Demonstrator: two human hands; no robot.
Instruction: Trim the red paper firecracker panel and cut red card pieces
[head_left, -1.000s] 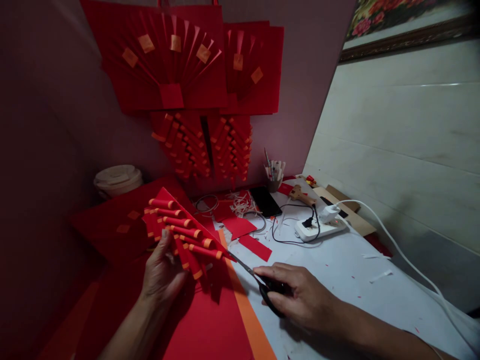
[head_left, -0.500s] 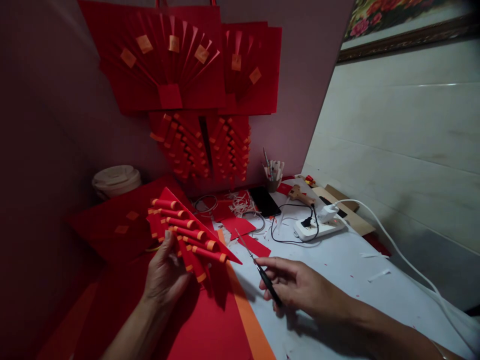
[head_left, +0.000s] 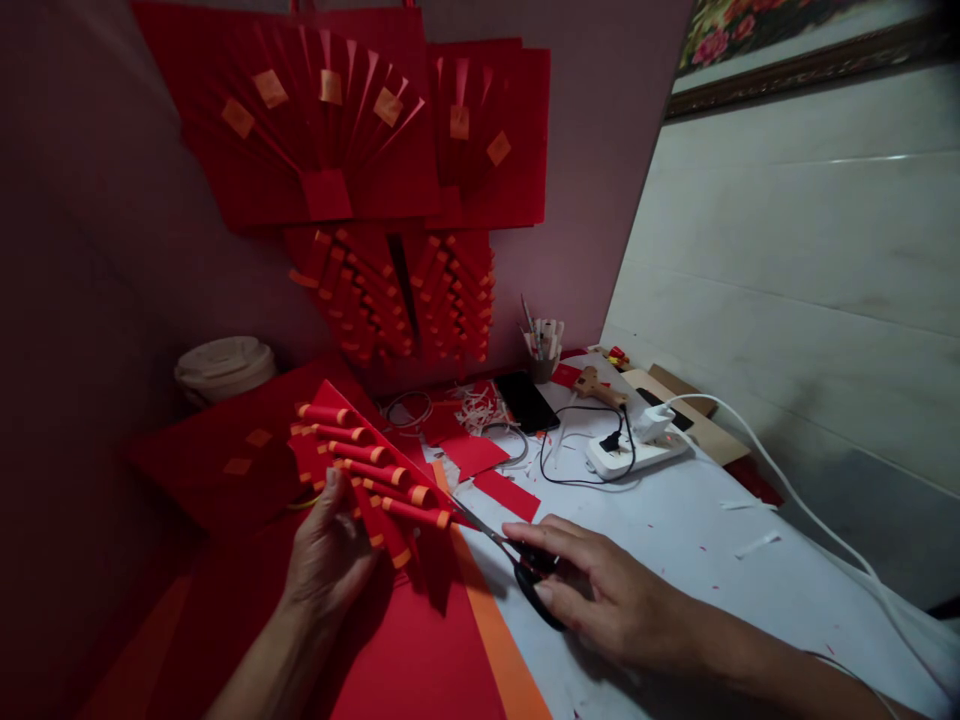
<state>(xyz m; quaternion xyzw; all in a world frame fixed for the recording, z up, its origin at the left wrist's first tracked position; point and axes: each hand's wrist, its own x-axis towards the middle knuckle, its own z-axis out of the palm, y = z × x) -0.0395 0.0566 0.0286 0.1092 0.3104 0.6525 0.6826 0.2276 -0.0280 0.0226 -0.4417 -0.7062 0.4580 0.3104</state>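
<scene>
My left hand (head_left: 326, 555) grips a red paper piece (head_left: 371, 470) lined with several small red rolls tipped in orange, holding it tilted above the red sheets. My right hand (head_left: 600, 590) is closed around the black handles of a pair of scissors (head_left: 517, 560). The blade tips reach the paper piece's lower right corner. Red and orange paper sheets (head_left: 450, 640) lie flat beneath both hands.
Red folded-paper fans and roll clusters (head_left: 360, 180) hang on the wall. A white power strip (head_left: 634, 450) with cables, a phone (head_left: 529, 400), a glue gun (head_left: 596, 385), a pen cup (head_left: 544, 350) and paper scraps lie on the white table (head_left: 712, 560). A round lidded tub (head_left: 225, 365) stands at the left.
My right hand lifted the scissors away from the paper piece half a second ago, then brought the blades back to its corner. The left hand stayed almost still.
</scene>
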